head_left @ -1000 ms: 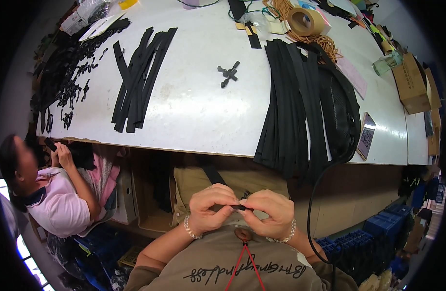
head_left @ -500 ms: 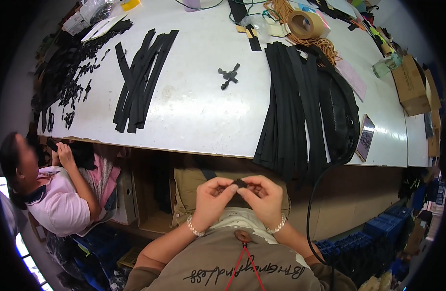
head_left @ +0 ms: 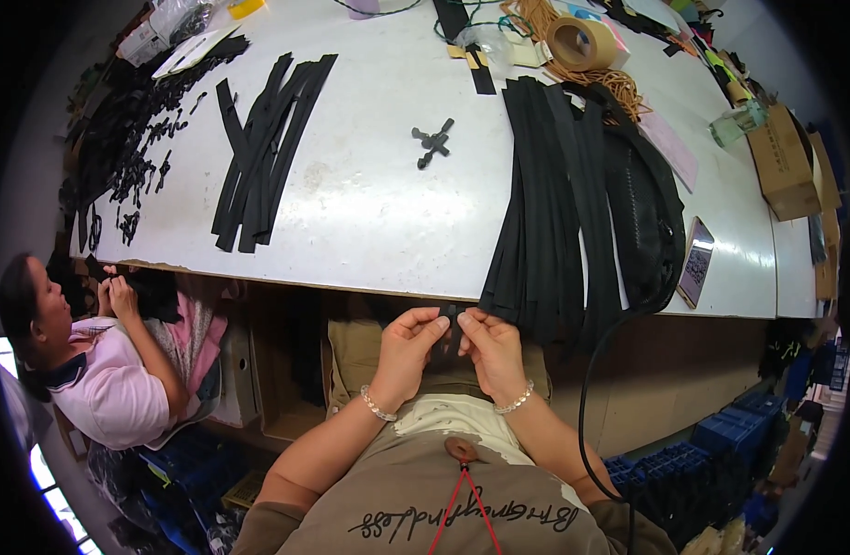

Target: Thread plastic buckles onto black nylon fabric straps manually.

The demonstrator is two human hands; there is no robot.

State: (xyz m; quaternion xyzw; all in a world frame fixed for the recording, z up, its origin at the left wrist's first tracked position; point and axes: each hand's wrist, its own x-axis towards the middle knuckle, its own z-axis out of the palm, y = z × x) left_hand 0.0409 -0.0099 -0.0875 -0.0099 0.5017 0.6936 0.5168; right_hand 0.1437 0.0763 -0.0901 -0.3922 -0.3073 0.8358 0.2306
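Just in front of the table edge, my left hand [head_left: 410, 350] and my right hand [head_left: 492, 351] pinch a narrow black strip [head_left: 453, 335] between thumbs and fingertips. Part of the strip hangs down between the hands; how its end is finished is too small to make out. To the right of my hands, a thick bundle of long flat black strips [head_left: 545, 203] drapes over the table edge. Up the table lies a small cluster of black zipper-pull-like pieces [head_left: 432, 143]. A smaller crossed pile of black strips [head_left: 272, 157] rests to its left.
A black bag [head_left: 640, 208] lies beside the bundle, with a phone [head_left: 696, 262] further right. A black cable [head_left: 589, 398] runs down past my right arm. Tape [head_left: 580, 44] and brown cord stand at the back. At left, a co-worker [head_left: 110, 370] handles something dark near scattered black pieces [head_left: 147, 166].
Both hands have moved slightly up toward the table edge. The black piece, bunched at the fingertips before, now shows as a strip hanging between them.
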